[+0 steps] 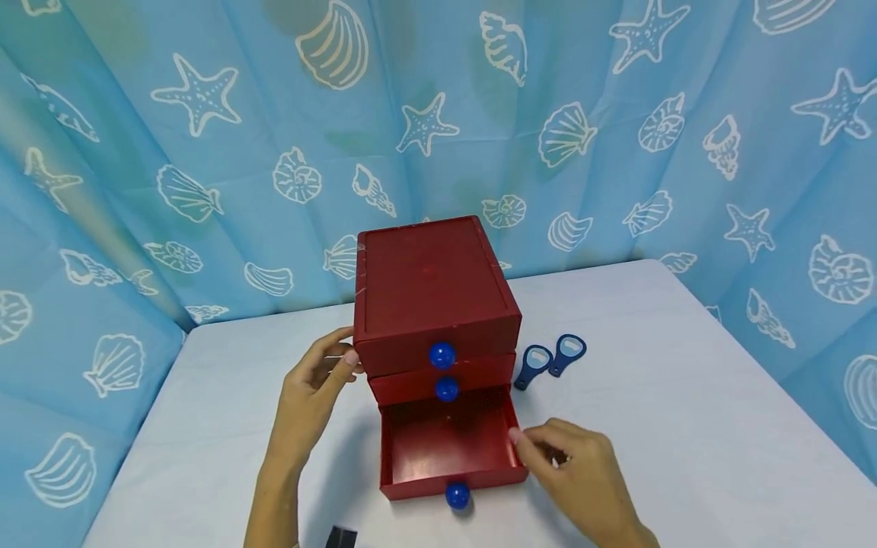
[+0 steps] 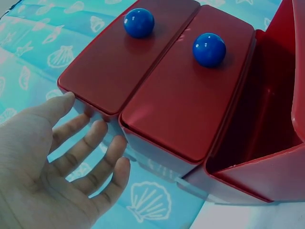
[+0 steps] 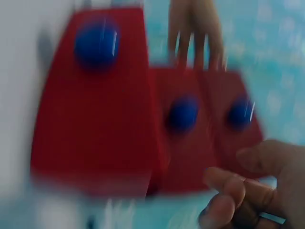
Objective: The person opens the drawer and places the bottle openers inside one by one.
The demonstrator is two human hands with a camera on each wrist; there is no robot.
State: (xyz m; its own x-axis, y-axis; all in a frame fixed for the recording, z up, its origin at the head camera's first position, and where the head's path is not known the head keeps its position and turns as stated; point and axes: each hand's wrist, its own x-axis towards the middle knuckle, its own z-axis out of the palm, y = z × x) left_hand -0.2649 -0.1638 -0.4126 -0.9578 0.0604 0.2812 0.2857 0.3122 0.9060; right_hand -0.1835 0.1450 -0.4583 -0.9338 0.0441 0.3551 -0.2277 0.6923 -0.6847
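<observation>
A dark red three-drawer box (image 1: 432, 281) stands on the table, with a round blue knob on each drawer. Its bottom drawer (image 1: 448, 449) is pulled out, and no object shows inside; the upper two are closed. At the box's upper left side is my left hand (image 1: 318, 388), fingers spread and slightly bent, the thumb at the top drawer's edge in the left wrist view. My right hand (image 1: 575, 472) hovers by the right wall of the pulled-out drawer, fingers loosely bent. Nothing shows between them in the blurred right wrist view; contact with the drawer is unclear.
Two small dark blue magnifying glasses (image 1: 533, 365) lie side by side on the white table (image 1: 651, 365), right of the box. A small black object (image 1: 340, 537) shows at the bottom edge. Behind the table hangs a blue curtain (image 1: 438, 114) with seashell prints.
</observation>
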